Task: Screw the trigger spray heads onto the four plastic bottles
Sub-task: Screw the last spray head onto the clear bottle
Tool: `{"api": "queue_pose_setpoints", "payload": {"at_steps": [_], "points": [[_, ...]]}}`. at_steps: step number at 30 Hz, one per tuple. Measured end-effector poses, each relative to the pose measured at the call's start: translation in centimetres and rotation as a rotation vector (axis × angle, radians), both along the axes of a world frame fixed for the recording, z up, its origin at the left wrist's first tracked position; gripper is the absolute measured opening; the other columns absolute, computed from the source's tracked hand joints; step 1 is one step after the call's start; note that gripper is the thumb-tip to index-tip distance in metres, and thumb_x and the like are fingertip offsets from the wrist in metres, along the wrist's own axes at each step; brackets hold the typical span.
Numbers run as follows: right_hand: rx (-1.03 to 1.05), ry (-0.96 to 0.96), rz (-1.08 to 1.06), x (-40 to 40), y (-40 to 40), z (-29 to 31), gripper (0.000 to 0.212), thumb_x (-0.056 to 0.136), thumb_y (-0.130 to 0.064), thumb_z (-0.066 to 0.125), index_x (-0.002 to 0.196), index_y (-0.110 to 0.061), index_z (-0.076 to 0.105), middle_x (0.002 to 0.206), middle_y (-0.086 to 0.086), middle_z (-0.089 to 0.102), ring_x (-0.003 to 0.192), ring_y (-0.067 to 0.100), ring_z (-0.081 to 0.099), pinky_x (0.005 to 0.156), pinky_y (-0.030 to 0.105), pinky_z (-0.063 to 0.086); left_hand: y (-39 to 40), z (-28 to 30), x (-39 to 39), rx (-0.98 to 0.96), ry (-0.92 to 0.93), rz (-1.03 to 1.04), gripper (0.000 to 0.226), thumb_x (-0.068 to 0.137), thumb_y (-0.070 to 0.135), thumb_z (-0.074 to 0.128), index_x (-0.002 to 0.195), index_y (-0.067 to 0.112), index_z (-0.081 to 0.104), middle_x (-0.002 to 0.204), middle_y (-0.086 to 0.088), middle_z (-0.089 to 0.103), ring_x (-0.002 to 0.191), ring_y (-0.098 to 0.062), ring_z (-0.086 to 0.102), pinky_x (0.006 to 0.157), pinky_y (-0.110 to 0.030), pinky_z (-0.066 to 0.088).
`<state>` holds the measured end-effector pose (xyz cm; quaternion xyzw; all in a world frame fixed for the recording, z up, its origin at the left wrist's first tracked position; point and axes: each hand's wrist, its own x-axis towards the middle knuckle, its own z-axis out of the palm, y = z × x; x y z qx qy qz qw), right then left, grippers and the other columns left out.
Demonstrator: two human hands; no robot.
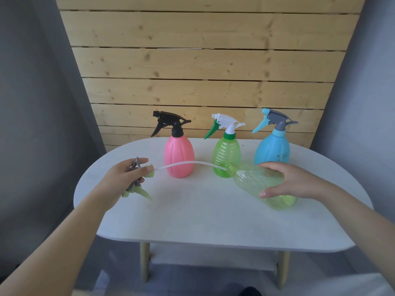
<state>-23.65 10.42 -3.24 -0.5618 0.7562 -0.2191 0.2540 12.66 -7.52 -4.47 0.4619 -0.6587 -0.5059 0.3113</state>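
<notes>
At a white oval table, the left hand grips a grey-and-green trigger spray head, fingers curled around it, its clear dip tube reaching into the neck of a pale green bottle held tilted on its side by the right hand. Farther back stand pink, green and blue bottles, heads fitted.

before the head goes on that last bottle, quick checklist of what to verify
1. Left hand grips the grey and pale green trigger spray head: ok.
2. Right hand holds the clear light green ribbed plastic bottle, tilted: ok.
3. Translucent dip tube tip at the bottle's neck: ok; inside, cannot tell.
4. Collar on threads: not ok, apart.
5. Pink bottle, upright green bottle, blue bottle capped: ok.
</notes>
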Motion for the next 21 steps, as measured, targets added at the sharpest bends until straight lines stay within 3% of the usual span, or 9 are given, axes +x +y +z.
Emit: {"api": "queue_pose_setpoints", "payload": {"at_steps": [11, 14, 17, 21], "points": [[-0.008, 0.005, 0.042, 1.5, -0.8, 0.4, 0.087, 0.058, -0.047, 0.083, 0.134, -0.04, 0.042, 0.124, -0.023, 0.043, 0.114, -0.003, 0.039, 0.08, 0.01, 0.033, 0.4, 0.2, -0.8, 0.004, -0.043, -0.023, 0.035, 0.083, 0.032, 0.068, 0.115, 0.02, 0.062, 0.08, -0.003, 0.062, 0.068, -0.016, 0.053, 0.041, -0.012, 0.039], [0.006, 0.004, 0.066, 2.2, -1.1, 0.6, 0.087, 0.06, -0.046, 0.083, 0.136, -0.039, 0.042, 0.125, -0.024, 0.042, 0.114, -0.003, 0.039, 0.085, 0.015, 0.033, 0.7, 0.2, -1.2, -0.009, -0.041, -0.055, 0.035, 0.081, 0.033, 0.07, 0.114, 0.022, 0.063, 0.083, -0.002, 0.066, 0.067, -0.013, 0.056, 0.043, -0.012, 0.04], [0.016, 0.003, 0.082, 2.9, -1.6, 0.7, 0.087, 0.059, -0.049, 0.082, 0.136, -0.039, 0.042, 0.124, -0.024, 0.043, 0.115, -0.003, 0.04, 0.086, 0.016, 0.033, 1.0, 0.1, -1.9, -0.03, -0.035, -0.095, 0.032, 0.081, 0.031, 0.071, 0.112, 0.024, 0.063, 0.066, 0.009, 0.067, 0.056, -0.004, 0.057, 0.045, -0.012, 0.041], [0.053, -0.021, 0.11, 3.7, -2.1, 0.8, 0.089, 0.056, -0.057, 0.08, 0.135, -0.042, 0.041, 0.117, -0.029, 0.045, 0.113, -0.004, 0.041, 0.075, 0.005, 0.032, 1.5, 0.2, -3.0, -0.053, -0.05, -0.148, 0.036, 0.078, 0.036, 0.073, 0.112, 0.025, 0.063, 0.066, 0.003, 0.061, 0.05, -0.002, 0.054, 0.045, -0.014, 0.039]]}}
